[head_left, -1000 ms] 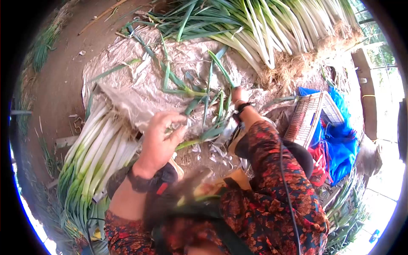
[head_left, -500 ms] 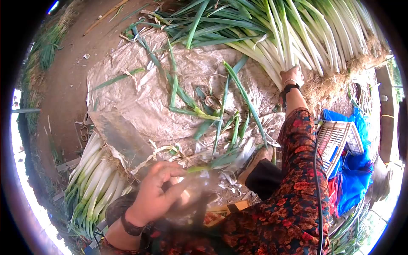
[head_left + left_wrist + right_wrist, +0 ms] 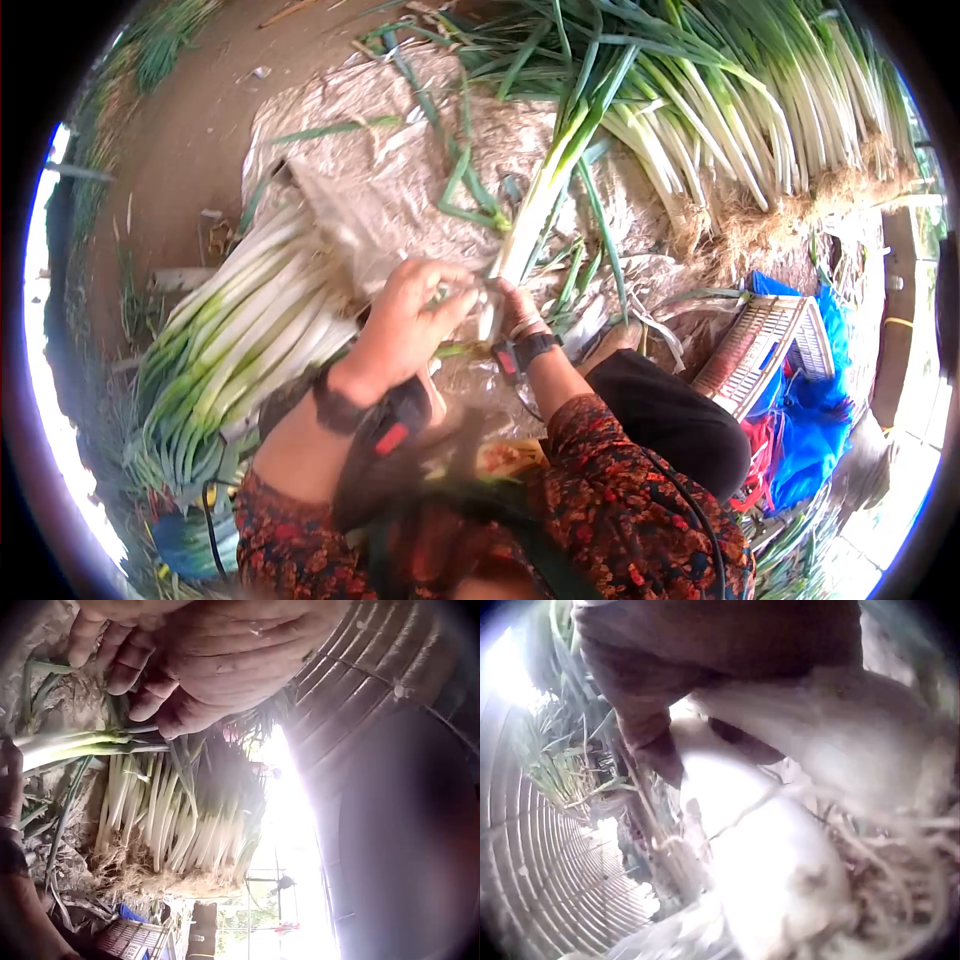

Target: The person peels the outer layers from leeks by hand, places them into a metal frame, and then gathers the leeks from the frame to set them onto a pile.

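My right hand (image 3: 520, 305) grips a couple of long green onions (image 3: 540, 205) by their white lower ends, with the green leaves pointing away from me. Close up in the right wrist view, the thick white stalks (image 3: 757, 825) have stringy roots, and dark fingers wrap around them. Just left of those stalks is my left hand (image 3: 405, 315), its fingers loosely bent. Nothing shows in its grasp in the left wrist view, where the fingers (image 3: 127, 671) hang over the leafy part of the held onions.
A large heap of green onions (image 3: 720, 130) lies at the back right, roots toward me. Another bundle (image 3: 250, 320) lies at left on a crumpled sheet (image 3: 340, 165). Loose leaves (image 3: 600, 230) are scattered between. At right are a plastic basket (image 3: 750, 355) and blue cloth (image 3: 815, 430).
The right hand reached to the roots of the back heap, then came back toward me with green onions in it. The left hand stayed near the middle with its fingers bent.
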The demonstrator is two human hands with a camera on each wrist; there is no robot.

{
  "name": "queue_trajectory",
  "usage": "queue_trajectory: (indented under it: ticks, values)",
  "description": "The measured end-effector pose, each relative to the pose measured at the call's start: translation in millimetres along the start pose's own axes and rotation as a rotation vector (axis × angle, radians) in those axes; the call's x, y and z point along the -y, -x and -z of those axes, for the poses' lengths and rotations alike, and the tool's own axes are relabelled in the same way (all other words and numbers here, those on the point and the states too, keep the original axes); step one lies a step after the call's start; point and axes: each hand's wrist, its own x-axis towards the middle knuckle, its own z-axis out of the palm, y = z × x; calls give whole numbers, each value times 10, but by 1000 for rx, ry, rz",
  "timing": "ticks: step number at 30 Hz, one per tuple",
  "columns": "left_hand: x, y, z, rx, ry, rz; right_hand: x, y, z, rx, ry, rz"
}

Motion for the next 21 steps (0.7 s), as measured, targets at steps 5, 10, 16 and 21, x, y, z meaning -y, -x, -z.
queue_trajectory:
  ticks: [5,10,16,21]
  values:
    - [0,41,185,147,269,310,193,658,-763,175,-105,-102]
    - [103,-42,243,115,299,295,567,917,-911,219,95,-38]
    - [26,-100,100,321,705,410,560,2458,-1563,277,553,99]
    - [116,-215,-49,213,803,316,284,2965,-1532,260,843,142]
